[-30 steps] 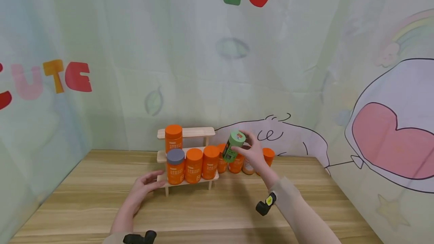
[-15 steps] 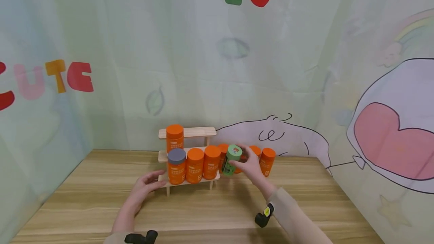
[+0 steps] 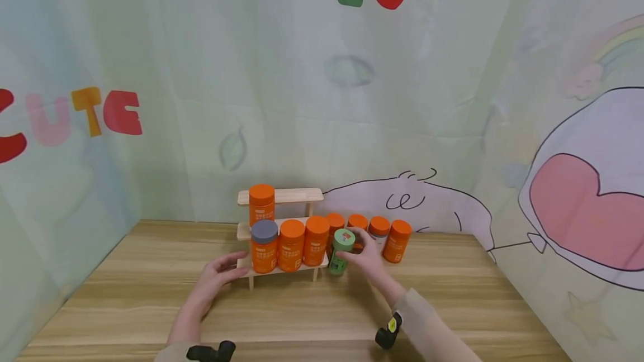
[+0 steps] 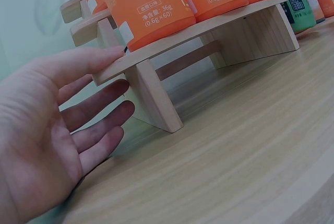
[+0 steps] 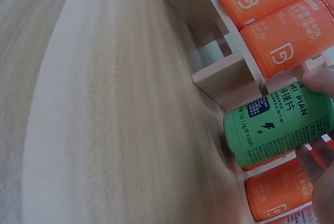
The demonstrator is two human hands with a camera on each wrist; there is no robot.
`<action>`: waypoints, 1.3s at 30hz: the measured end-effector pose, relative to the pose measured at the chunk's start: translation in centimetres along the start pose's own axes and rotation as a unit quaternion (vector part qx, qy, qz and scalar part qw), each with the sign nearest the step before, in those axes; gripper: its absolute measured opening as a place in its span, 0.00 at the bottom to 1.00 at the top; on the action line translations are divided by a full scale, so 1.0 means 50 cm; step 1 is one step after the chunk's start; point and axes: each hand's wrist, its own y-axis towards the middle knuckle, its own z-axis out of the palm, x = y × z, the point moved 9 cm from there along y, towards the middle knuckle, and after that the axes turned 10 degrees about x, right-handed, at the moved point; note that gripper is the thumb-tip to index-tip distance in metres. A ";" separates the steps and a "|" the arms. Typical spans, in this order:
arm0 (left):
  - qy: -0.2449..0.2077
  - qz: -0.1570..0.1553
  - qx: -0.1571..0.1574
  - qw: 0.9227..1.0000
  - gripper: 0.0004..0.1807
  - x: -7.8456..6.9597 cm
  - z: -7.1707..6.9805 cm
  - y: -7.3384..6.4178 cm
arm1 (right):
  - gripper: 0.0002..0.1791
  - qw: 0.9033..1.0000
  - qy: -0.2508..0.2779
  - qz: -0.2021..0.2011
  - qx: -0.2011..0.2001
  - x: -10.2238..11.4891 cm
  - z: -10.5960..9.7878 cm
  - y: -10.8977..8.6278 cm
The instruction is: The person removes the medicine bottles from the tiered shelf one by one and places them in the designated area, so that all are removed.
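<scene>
My right hand (image 3: 371, 258) grips a green pill bottle (image 3: 337, 263) by its upper part, thumb on one side and fingers on the other. The bottle is nearly upright, low over the table beside the right end of a stepped wooden rack (image 3: 302, 196). Whether its base touches the table I cannot tell. My left hand (image 3: 213, 279) is at the rack's left end. In the left wrist view its thumb (image 4: 86, 62) touches the lowest shelf's corner, while the other fingers are loosely bent near the rack's leg (image 4: 154, 96). Three orange pill bottles (image 3: 291, 251), one grey-lidded, stand on the lowest shelf.
Another orange bottle (image 3: 261, 208) stands on the rack behind the grey-lidded one. Several orange-capped bottles (image 3: 397, 244) line up on the table right of the rack, close behind my right hand. A printed curtain (image 3: 282, 116) hangs behind the wooden table (image 3: 302, 323).
My right hand has lowered the green pill bottle toward the table, slightly left and nearer to me, and it is now more upright. My left hand has stayed at the rack.
</scene>
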 end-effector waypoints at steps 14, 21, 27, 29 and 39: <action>0.001 0.002 0.000 1.000 0.31 -0.002 0.000 0.001 | 0.33 1.000 -0.002 0.012 -0.006 0.000 0.009 -0.011; 0.009 -0.003 0.011 1.000 0.33 -0.002 0.002 0.004 | 0.34 1.000 0.010 -0.006 -0.018 -0.023 0.006 -0.005; 0.004 -0.006 0.003 1.000 0.32 0.001 0.001 0.001 | 0.34 1.000 0.009 -0.007 -0.014 -0.027 0.010 -0.004; 0.005 -0.005 0.000 1.000 0.32 0.001 0.000 0.000 | 0.34 1.000 0.008 -0.007 -0.012 -0.023 0.012 -0.005; 0.015 -0.003 -0.008 1.000 0.31 0.001 -0.002 0.001 | 0.31 1.000 0.012 -0.015 0.002 0.042 0.020 -0.029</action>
